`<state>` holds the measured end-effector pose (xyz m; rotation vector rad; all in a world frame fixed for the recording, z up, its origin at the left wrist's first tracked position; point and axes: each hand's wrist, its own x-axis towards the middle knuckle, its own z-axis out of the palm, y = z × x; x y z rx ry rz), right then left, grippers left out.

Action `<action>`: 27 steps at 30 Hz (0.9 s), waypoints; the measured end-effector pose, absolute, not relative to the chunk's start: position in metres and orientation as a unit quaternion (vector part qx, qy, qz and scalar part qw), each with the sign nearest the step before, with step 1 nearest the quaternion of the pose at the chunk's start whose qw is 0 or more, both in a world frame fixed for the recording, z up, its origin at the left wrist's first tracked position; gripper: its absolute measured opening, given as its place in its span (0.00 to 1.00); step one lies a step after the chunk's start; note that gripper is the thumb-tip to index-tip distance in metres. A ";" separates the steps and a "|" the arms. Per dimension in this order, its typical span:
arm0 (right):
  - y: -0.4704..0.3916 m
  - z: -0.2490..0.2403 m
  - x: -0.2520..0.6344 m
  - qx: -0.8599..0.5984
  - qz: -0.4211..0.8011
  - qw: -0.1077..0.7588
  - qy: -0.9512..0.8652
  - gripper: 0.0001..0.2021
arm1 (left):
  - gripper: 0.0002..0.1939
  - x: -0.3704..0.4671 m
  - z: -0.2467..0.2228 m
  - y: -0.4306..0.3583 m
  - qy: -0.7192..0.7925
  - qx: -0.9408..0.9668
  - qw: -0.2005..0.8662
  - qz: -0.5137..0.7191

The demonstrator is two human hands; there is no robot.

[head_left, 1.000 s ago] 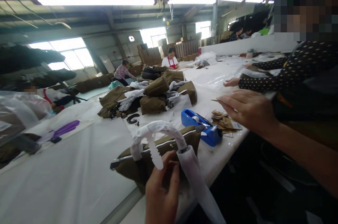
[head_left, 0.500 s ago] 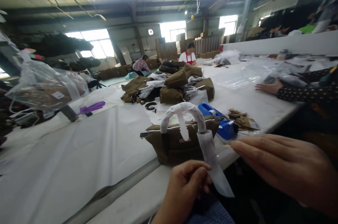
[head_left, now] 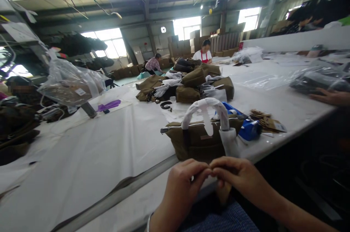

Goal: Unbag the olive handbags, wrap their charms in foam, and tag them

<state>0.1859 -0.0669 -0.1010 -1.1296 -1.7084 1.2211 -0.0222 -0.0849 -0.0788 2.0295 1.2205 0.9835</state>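
Just in front of an olive-brown handbag, my left hand and my right hand meet fingertip to fingertip. Below my right fingers hangs a small tan tag, partly hidden and blurred. My left thumb and forefinger are pinched together; what they hold, if anything, is too small to make out. The handbag stands upright near the table edge, its arched handle wrapped in white paper. A loose white wrap hangs at the handle's right end. Behind the bag sits a blue tape dispenser.
A pile of olive bags with white wrapping lies farther back on the white table. Brown cardboard tags lie right of the dispenser. A co-worker's hand rests by clear plastic packaging. A purple item lies left.
My right hand has come left and in, bringing the tan piece to my left fingertips. The view has turned slightly left. At right, the co-worker's hand has shifted beside the plastic packaging.
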 end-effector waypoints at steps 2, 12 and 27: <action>-0.059 -0.095 0.185 -0.473 0.472 0.386 -0.636 0.15 | 0.09 -0.028 -0.077 -0.074 0.459 0.743 0.293 0.389; 0.006 -0.070 0.162 -0.549 0.081 0.428 -0.713 0.10 | 0.12 -0.056 -0.073 0.025 0.480 0.657 0.300 0.498; 0.039 -0.078 0.134 -0.398 0.249 0.457 -0.755 0.11 | 0.14 -0.073 -0.061 0.041 0.424 0.790 0.274 0.349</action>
